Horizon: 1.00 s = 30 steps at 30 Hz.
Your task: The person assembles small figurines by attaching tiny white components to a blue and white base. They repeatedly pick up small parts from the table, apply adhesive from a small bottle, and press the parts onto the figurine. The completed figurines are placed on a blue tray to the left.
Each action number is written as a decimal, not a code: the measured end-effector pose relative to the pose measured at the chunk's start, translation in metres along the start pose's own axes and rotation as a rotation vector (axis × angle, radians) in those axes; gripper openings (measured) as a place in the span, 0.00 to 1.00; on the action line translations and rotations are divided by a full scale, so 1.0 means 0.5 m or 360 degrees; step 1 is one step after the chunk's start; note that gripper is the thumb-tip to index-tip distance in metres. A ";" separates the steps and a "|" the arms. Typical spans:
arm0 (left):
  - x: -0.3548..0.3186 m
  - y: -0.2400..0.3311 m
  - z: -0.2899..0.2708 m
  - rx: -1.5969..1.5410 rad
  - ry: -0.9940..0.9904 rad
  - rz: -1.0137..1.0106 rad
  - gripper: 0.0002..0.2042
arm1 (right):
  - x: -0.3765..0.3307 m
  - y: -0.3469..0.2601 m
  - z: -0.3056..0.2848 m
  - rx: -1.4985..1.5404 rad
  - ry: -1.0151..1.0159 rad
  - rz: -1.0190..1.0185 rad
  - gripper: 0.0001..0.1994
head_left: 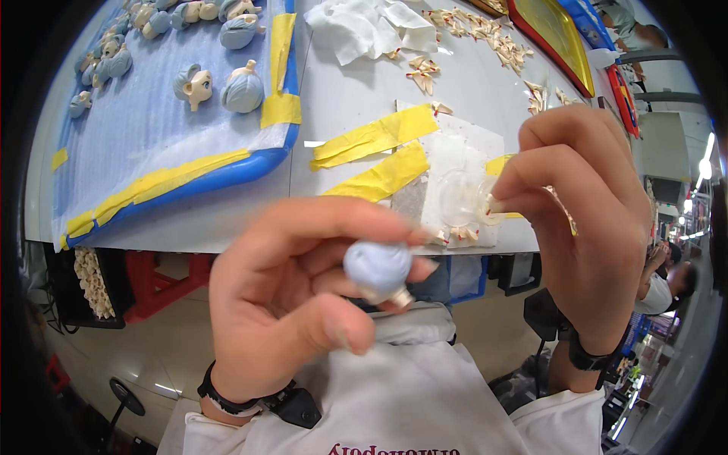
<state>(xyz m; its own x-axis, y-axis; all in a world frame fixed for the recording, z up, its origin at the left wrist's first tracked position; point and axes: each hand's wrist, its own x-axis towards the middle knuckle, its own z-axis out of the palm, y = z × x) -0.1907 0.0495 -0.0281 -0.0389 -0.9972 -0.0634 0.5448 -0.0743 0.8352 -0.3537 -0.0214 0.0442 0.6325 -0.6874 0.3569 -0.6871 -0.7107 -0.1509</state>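
Observation:
My left hand (284,296) is closed around a small doll head (377,267) with light blue hair, held in front of me just off the table's near edge. The head's pale neck end points down and to the right, and its face is turned out of sight. Over the right part of the table, my right hand (584,189) is closed, thumb and forefinger pinched at the rim of a small clear dish (460,199). Whatever lies between those fingertips is too small to make out. Under the dish is a white board (485,140) with yellow tape strips (375,136) beside it.
A blue-rimmed tray (216,180), lined with white foam and taped in yellow, holds several blue-haired doll heads (243,89) at the left. White cloth (364,29) and small cream pieces with red tips (485,34) lie farther back. A yellow tray (557,42) stands far right.

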 end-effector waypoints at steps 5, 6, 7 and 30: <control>-0.001 0.011 0.009 0.0014 -0.0015 -0.0099 0.23 | -0.054 0.001 -0.021 0.0568 0.0189 0.0405 0.06; -0.003 0.009 0.007 0.0032 -0.0050 -0.0044 0.23 | -0.066 0.003 -0.026 0.0670 0.0190 0.0454 0.06; -0.003 -0.008 -0.001 0.0041 -0.0144 0.0094 0.23 | -0.078 0.006 -0.029 0.0774 0.0195 0.0503 0.06; 0.005 0.000 0.088 -0.0302 -0.0161 -0.0439 0.21 | -0.156 -0.025 0.009 0.1597 0.0699 0.0948 0.12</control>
<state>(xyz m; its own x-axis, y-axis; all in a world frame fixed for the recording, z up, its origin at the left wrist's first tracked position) -0.2278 0.0468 -0.0044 -0.2840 -0.9355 -0.2101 0.6478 -0.3488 0.6773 -0.3929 0.0406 0.0142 0.0109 -0.9707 0.2401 -0.1272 -0.2395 -0.9625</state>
